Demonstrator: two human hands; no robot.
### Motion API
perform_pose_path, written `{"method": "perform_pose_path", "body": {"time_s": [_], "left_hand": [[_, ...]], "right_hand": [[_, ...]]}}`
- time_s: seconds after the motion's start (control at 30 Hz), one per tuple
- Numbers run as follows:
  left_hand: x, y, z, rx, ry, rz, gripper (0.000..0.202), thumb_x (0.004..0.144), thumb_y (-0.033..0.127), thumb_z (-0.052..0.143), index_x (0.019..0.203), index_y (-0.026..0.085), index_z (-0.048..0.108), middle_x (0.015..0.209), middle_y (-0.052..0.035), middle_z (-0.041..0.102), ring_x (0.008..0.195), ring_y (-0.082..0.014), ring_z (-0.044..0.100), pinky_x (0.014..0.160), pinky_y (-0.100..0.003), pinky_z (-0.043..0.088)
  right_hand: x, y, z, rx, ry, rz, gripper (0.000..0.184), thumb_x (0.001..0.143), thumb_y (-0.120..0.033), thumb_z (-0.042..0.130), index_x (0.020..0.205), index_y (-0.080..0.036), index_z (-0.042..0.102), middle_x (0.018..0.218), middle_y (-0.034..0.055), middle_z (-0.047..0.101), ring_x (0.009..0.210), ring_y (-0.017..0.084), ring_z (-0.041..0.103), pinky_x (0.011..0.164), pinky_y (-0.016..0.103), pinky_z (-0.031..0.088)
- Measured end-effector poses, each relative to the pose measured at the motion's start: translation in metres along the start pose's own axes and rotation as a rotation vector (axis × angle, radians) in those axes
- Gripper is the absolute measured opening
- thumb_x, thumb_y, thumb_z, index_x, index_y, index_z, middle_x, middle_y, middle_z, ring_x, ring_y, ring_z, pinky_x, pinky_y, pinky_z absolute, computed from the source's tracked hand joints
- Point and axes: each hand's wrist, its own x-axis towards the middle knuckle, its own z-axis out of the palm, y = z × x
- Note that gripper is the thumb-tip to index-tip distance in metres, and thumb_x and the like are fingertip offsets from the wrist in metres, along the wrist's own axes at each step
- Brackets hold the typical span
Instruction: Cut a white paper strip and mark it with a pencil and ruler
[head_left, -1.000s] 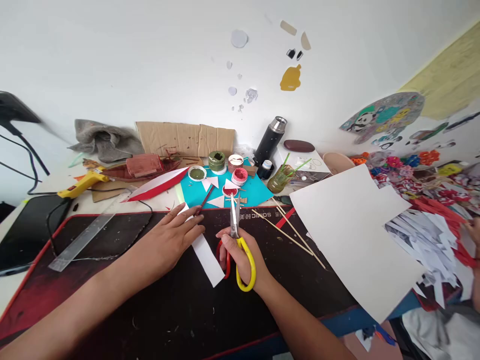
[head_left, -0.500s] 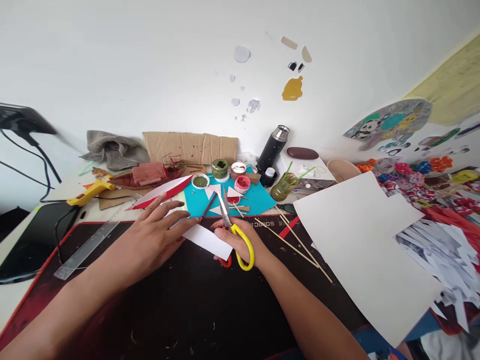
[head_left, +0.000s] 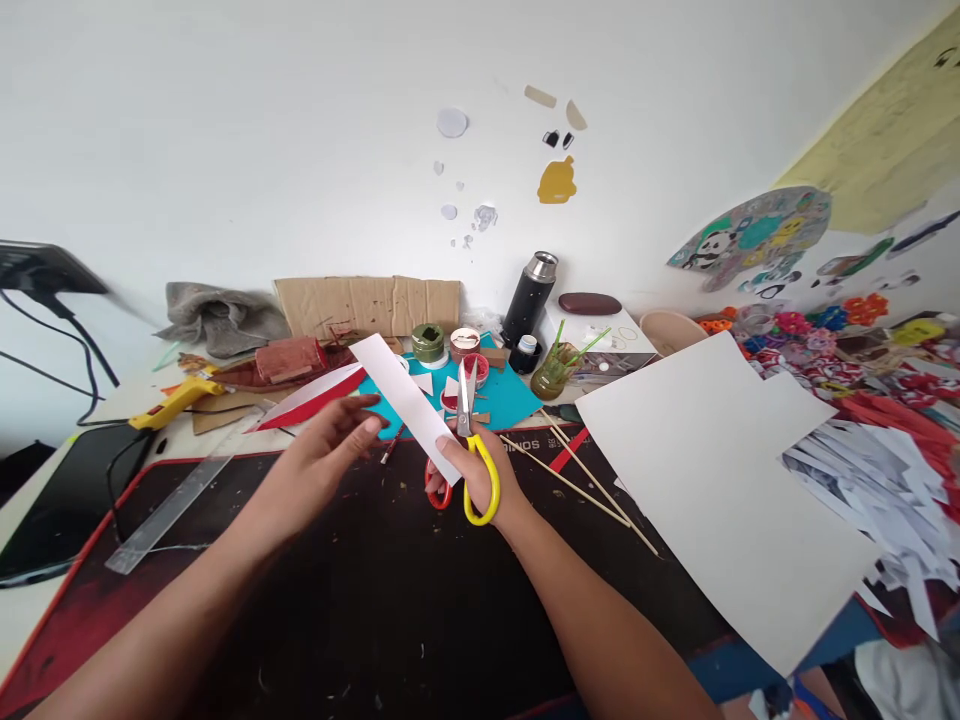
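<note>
My right hand (head_left: 480, 475) grips scissors (head_left: 482, 490) with yellow and red handles, their blades pointing away from me and slightly apart. Its thumb also pins the near end of a white paper strip (head_left: 405, 395), which slants up to the left. Fingers apart and holding nothing, my left hand (head_left: 326, 450) hovers left of the strip. Beyond the hands, a turquoise sheet (head_left: 517, 390) carries paint pots, among them a green pot (head_left: 429, 343) and a red pot (head_left: 475, 370). A paintbrush (head_left: 391, 443) lies near the left fingertips, partly off that sheet.
Thin wooden sticks (head_left: 592, 485) and a large white paper sheet (head_left: 720, 500) lie to the right, beside a heap of paper strips (head_left: 877, 500). A clear ruler (head_left: 176, 500) and a yellow glue gun (head_left: 176, 398) are at left. A black thermos (head_left: 529, 300) stands behind.
My left hand has let go of the paper strip and drawn back, turning thumb-up. The strip has swung upward and now stays only in my right hand with the scissors.
</note>
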Motion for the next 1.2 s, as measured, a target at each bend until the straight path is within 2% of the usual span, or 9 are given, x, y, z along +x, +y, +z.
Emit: {"method": "perform_pose_path", "body": {"time_s": [0.1,0.17,0.23,0.43,0.63,0.87,1.03,1.17,1.2], "left_hand": [[0.010,-0.002,0.018,-0.120,-0.112,-0.072,0.069,0.083,0.084,0.072,0.107,0.020,0.076,0.082,-0.0057,0.073,0.072,-0.0212,0.065,0.066,-0.035,0.055],[0.018,-0.002,0.026,-0.182,-0.112,-0.092,0.065,0.079,0.084,0.075,0.090,0.020,0.073,0.074,-0.0037,0.067,0.066,-0.0176,0.059,0.062,-0.032,0.049],[0.025,0.000,0.031,-0.225,-0.093,-0.100,0.064,0.076,0.083,0.078,0.083,0.020,0.069,0.071,-0.0019,0.063,0.063,-0.0151,0.054,0.060,-0.030,0.045],[0.036,0.001,0.036,-0.255,-0.090,-0.113,0.059,0.073,0.076,0.085,0.083,0.020,0.070,0.069,0.0001,0.062,0.059,-0.0127,0.049,0.055,-0.028,0.041],[0.038,-0.001,0.037,-0.269,-0.107,-0.100,0.059,0.074,0.077,0.083,0.081,0.020,0.068,0.068,0.0007,0.060,0.058,-0.0128,0.049,0.054,-0.027,0.041],[0.043,-0.001,0.026,-0.219,-0.121,-0.052,0.057,0.077,0.075,0.080,0.086,0.020,0.072,0.070,0.0003,0.059,0.062,-0.0132,0.048,0.058,-0.028,0.043],[0.045,0.001,0.016,-0.088,-0.163,-0.020,0.061,0.081,0.080,0.074,0.092,0.020,0.075,0.075,-0.0025,0.066,0.065,-0.0159,0.056,0.062,-0.029,0.048],[0.052,0.000,-0.010,0.100,-0.193,0.038,0.069,0.088,0.087,0.057,0.080,0.021,0.072,0.079,-0.0076,0.073,0.070,-0.0206,0.064,0.067,-0.033,0.055],[0.055,-0.001,-0.020,0.166,-0.178,0.058,0.067,0.087,0.087,0.059,0.082,0.022,0.073,0.082,-0.0082,0.075,0.073,-0.0220,0.066,0.070,-0.034,0.056]], "right_hand": [[-0.004,0.003,0.000,0.003,-0.001,0.013,0.050,0.084,-0.061,0.084,0.104,-0.022,0.060,0.068,-0.0021,0.075,0.050,0.020,0.074,0.049,0.026,0.056],[-0.006,0.003,0.000,0.000,-0.009,0.024,0.051,0.083,-0.060,0.085,0.105,-0.022,0.061,0.068,-0.0021,0.075,0.049,0.020,0.073,0.048,0.026,0.055],[-0.008,0.003,-0.001,0.002,-0.022,0.027,0.051,0.083,-0.060,0.086,0.105,-0.021,0.061,0.069,-0.0016,0.075,0.048,0.019,0.073,0.048,0.026,0.054],[-0.008,0.000,-0.011,0.050,0.002,0.001,0.056,0.084,-0.067,0.084,0.105,-0.020,0.062,0.068,0.0008,0.076,0.047,0.021,0.073,0.048,0.027,0.056],[-0.012,-0.004,-0.013,0.051,0.007,-0.009,0.060,0.084,-0.072,0.083,0.104,-0.019,0.062,0.067,0.0025,0.077,0.045,0.021,0.072,0.048,0.028,0.056],[-0.014,-0.001,-0.011,0.094,-0.021,0.020,0.060,0.085,-0.073,0.081,0.103,-0.018,0.063,0.070,0.0051,0.078,0.046,0.022,0.072,0.046,0.028,0.055],[-0.013,0.000,-0.012,0.063,-0.007,0.020,0.062,0.084,-0.074,0.082,0.102,-0.018,0.064,0.070,0.0050,0.078,0.048,0.022,0.073,0.047,0.028,0.055],[-0.012,-0.001,-0.014,0.024,0.046,-0.029,0.058,0.085,-0.071,0.083,0.103,-0.018,0.065,0.068,0.0021,0.075,0.049,0.021,0.072,0.050,0.029,0.057],[-0.012,-0.001,-0.015,0.029,0.057,-0.034,0.058,0.084,-0.070,0.083,0.103,-0.018,0.064,0.067,0.0014,0.074,0.048,0.020,0.071,0.051,0.030,0.057]]}}
